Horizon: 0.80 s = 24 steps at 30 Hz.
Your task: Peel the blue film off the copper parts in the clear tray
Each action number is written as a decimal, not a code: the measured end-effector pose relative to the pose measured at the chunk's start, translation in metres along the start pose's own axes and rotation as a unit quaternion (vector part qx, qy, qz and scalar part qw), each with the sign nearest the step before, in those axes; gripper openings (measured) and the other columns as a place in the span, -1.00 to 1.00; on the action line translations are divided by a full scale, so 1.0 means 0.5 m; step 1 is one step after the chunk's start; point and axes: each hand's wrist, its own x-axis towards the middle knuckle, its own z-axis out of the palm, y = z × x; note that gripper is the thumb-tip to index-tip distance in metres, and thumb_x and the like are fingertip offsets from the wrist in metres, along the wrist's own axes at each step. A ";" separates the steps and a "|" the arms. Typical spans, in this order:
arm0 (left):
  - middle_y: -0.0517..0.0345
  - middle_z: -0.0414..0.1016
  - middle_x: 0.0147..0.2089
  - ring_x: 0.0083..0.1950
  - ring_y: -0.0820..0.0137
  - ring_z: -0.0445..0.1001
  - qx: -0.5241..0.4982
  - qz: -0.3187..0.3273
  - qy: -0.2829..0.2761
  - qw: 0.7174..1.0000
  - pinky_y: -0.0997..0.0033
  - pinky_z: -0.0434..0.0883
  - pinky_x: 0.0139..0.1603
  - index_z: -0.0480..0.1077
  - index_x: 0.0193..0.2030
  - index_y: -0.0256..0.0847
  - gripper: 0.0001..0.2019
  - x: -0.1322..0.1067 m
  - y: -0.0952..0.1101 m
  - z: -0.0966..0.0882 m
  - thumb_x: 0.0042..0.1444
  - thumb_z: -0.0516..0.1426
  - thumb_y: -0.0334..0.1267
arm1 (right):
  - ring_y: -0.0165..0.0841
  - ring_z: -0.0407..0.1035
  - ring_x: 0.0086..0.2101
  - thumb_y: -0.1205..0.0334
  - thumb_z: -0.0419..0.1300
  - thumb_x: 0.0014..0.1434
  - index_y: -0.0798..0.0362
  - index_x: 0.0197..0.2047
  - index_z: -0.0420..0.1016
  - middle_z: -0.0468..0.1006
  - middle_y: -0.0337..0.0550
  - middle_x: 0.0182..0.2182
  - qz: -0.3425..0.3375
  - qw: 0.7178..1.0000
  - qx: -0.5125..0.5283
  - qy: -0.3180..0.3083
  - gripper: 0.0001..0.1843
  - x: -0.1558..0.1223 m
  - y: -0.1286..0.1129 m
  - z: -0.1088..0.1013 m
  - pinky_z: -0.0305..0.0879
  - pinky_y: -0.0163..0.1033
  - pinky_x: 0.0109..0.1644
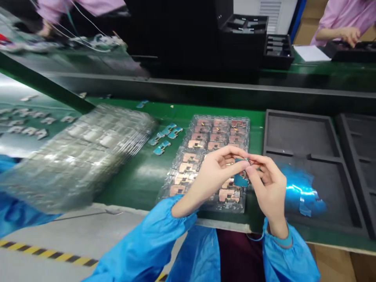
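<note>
Both of my hands meet over a clear plastic tray [190, 149] whose pockets hold several copper-coloured circuit boards [178, 190]. Between them they pinch a small circuit board with a blue face [241, 180]. The fingers of my left hand [216, 168] close on its upper left part. At its upper right edge, the thumb and fingertips of my right hand [268, 178] are pressed together. My fingers cover the top of the board. Several loose blue circuit boards [162, 147] lie on the green bench left of the tray.
A blurred stack of clear trays [76, 156] stands at the left. Right of my hands lies a black compartment tray [302, 133] with shiny blue film [302, 190] in it. Black boxes [277, 51] stand behind the ledge. Co-workers in pink sleeves [335, 19] sit opposite.
</note>
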 end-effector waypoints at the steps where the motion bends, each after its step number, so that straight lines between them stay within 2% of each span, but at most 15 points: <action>1: 0.07 0.70 -0.18 -0.18 0.31 0.64 -0.021 0.003 0.018 1.000 0.41 0.58 -0.16 0.65 -0.20 -0.20 -0.80 -0.007 -0.015 0.005 0.09 0.48 -0.20 | -0.36 0.60 -0.20 0.16 0.39 0.37 -0.06 0.05 0.68 0.67 -0.11 -0.09 0.002 1.000 0.012 -0.003 -0.79 -0.001 0.003 -0.001 0.61 -0.34 -0.25; 3: 0.09 0.68 -0.23 -0.23 0.34 0.63 -0.050 -0.001 0.045 0.998 0.42 0.59 -0.18 0.62 -0.22 -0.21 -0.76 -0.018 -0.045 0.009 0.08 0.50 -0.17 | -0.37 0.58 -0.21 0.19 0.40 0.34 -0.07 -0.04 0.72 0.64 -0.14 -0.12 0.005 1.000 0.028 -0.010 -0.87 -0.004 0.009 -0.008 0.58 -0.36 -0.28; 5: 0.06 0.69 -0.21 -0.21 0.33 0.65 -0.072 -0.016 0.060 0.995 0.40 0.60 -0.14 0.63 -0.14 -0.21 -0.72 -0.033 -0.070 0.011 0.14 0.47 -0.09 | -0.38 0.57 -0.22 0.21 0.41 0.32 -0.05 -0.12 0.71 0.62 -0.16 -0.16 0.005 0.999 0.032 0.001 -0.93 -0.007 0.015 -0.012 0.56 -0.37 -0.30; 7: 0.02 0.71 -0.13 -0.10 0.30 0.67 -0.080 -0.025 0.082 0.993 0.38 0.62 -0.02 0.66 -0.02 -0.20 -0.68 -0.051 -0.089 0.017 0.22 0.41 -0.04 | -0.38 0.56 -0.26 0.21 0.40 0.31 -0.01 -0.17 0.68 0.62 -0.18 -0.22 0.006 0.999 0.026 0.035 -0.94 -0.008 0.021 -0.011 0.56 -0.36 -0.30; 9: 0.01 0.72 -0.05 -0.01 0.28 0.68 -0.064 -0.020 0.110 0.992 0.37 0.62 0.06 0.66 0.02 -0.17 -0.69 -0.069 -0.103 0.026 0.22 0.41 -0.08 | -0.40 0.55 -0.33 0.18 0.39 0.31 0.00 -0.19 0.64 0.62 -0.22 -0.30 0.012 0.997 0.023 0.071 -0.91 -0.008 0.027 -0.006 0.57 -0.34 -0.30; 11: 0.05 0.70 -0.09 -0.10 0.29 0.69 -0.041 -0.013 0.128 0.991 0.37 0.65 -0.04 0.66 -0.08 -0.18 -0.76 -0.080 -0.112 0.037 0.19 0.42 -0.13 | -0.41 0.55 -0.38 0.16 0.37 0.32 0.00 -0.16 0.61 0.62 -0.25 -0.35 0.021 0.995 0.028 0.089 -0.89 -0.008 0.031 -0.001 0.58 -0.34 -0.29; 15: 0.18 0.58 -0.33 -0.44 0.39 0.57 -0.019 -0.008 0.148 0.989 0.44 0.59 -0.41 0.59 -0.24 -0.19 -0.82 -0.086 -0.123 0.050 0.17 0.40 -0.15 | -0.40 0.59 -0.34 0.17 0.35 0.35 -0.01 -0.09 0.64 0.68 -0.22 -0.29 0.030 0.997 0.003 0.070 -0.88 -0.012 0.035 0.001 0.58 -0.34 -0.26; 18: 0.20 0.51 -0.38 -0.46 0.40 0.55 0.011 0.006 0.153 0.988 0.52 0.51 -0.52 0.56 -0.29 -0.19 -0.82 -0.089 -0.135 0.057 0.18 0.39 -0.15 | -0.42 0.55 -0.43 0.17 0.34 0.36 0.01 -0.22 0.62 0.63 -0.27 -0.41 0.024 0.996 -0.016 0.081 -0.88 -0.013 0.038 0.002 0.51 -0.39 -0.37; 21: 0.16 0.56 -0.31 -0.43 0.42 0.58 0.039 0.026 0.139 0.989 0.58 0.48 -0.52 0.59 -0.26 -0.19 -0.82 -0.094 -0.146 0.062 0.23 0.35 -0.13 | -0.47 0.44 -0.57 0.13 0.32 0.38 0.01 -0.37 0.53 0.50 -0.36 -0.57 0.008 0.992 -0.011 0.125 -0.73 -0.013 0.041 0.006 0.41 -0.42 -0.49; 24: 0.16 0.61 -0.32 -0.42 0.43 0.57 0.036 0.040 0.149 0.987 0.60 0.45 -0.53 0.60 -0.23 -0.18 -0.81 -0.090 -0.143 0.063 0.29 0.32 -0.10 | -0.48 0.45 -0.55 0.14 0.31 0.40 0.01 -0.35 0.56 0.53 -0.34 -0.52 -0.011 0.993 -0.011 0.119 -0.74 -0.016 0.043 0.006 0.43 -0.43 -0.47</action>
